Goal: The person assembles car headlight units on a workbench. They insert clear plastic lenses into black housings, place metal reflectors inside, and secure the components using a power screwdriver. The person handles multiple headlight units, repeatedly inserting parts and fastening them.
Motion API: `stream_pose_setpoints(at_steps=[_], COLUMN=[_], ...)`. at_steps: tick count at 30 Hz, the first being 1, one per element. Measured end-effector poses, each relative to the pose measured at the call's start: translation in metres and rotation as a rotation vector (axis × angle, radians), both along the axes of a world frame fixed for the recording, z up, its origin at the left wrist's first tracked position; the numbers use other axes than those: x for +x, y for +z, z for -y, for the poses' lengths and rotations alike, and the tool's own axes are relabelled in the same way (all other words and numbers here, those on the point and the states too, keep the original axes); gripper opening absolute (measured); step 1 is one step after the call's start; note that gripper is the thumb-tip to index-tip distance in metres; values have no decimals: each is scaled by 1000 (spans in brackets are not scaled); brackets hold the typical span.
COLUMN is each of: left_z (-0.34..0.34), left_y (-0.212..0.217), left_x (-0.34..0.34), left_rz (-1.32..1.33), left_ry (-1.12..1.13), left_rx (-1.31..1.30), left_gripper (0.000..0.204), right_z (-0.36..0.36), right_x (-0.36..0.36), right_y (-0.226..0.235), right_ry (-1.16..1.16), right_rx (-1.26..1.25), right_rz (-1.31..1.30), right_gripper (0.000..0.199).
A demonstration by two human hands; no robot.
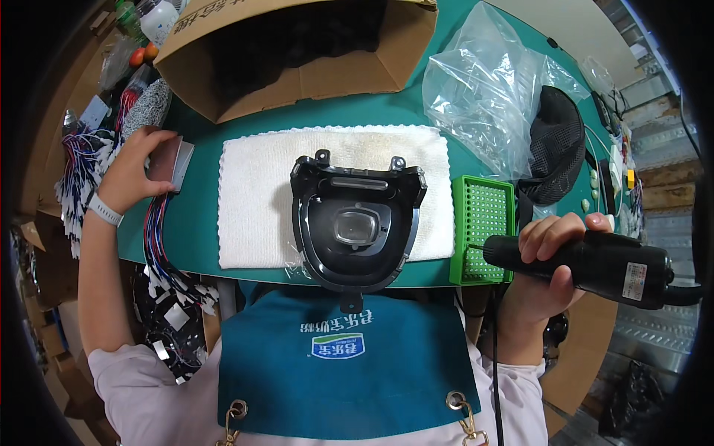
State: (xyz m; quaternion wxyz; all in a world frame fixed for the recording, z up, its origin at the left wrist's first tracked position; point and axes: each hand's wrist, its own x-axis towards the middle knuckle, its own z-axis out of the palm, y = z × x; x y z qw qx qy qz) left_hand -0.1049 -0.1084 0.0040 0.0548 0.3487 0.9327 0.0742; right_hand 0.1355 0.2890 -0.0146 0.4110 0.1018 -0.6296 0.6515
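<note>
In my right hand is a black electric screwdriver, gripped round its body and lying level. Its tip points left, over a green perforated tray. My left hand is at the left side of the table, thumb and fingers closed around a small flat block, brownish on top with a silvery edge. A bundle of coloured wires comes out below the block. Between my hands, a black plastic housing with a clear lens-like window rests on a white towel, neither hand touching it.
An open cardboard box stands at the back of the green table. Clear plastic bags and a black mesh piece lie at back right. More wire bundles hang at the left edge. The screwdriver's cable runs off right.
</note>
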Motion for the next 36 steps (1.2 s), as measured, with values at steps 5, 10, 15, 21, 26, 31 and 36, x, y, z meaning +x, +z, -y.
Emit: stream_pose_setpoints(at_steps=[5, 10, 15, 21, 26, 31, 36], left_z=[-7, -28, -92, -162, -170, -173, -174], left_y=[30, 54, 56, 3, -17, -17, -18], left_x=[12, 20, 95, 132, 129, 131, 128], left_rz=[-513, -679, -102, -116, -129, -69, -55], left_ry=[-137, -196, -146, -237, -237, -263, -270], left_rx=[86, 571, 720, 537, 509, 482, 465], left_gripper=[70, 68, 89, 66, 60, 60, 60], right_z=[6, 29, 32, 25, 55, 68, 70], right_x=[-2, -6, -3, 2, -18, -31, -37], right_y=[3, 3, 25, 51, 52, 44, 40], right_ry=[-57, -386, -370, -162, 84, 49, 53], right_rx=[68, 29, -65, -86, -129, -40, 40], right_rz=[106, 189, 129, -101, -165, -66, -28], right_gripper=[58, 55, 58, 67, 61, 61, 61])
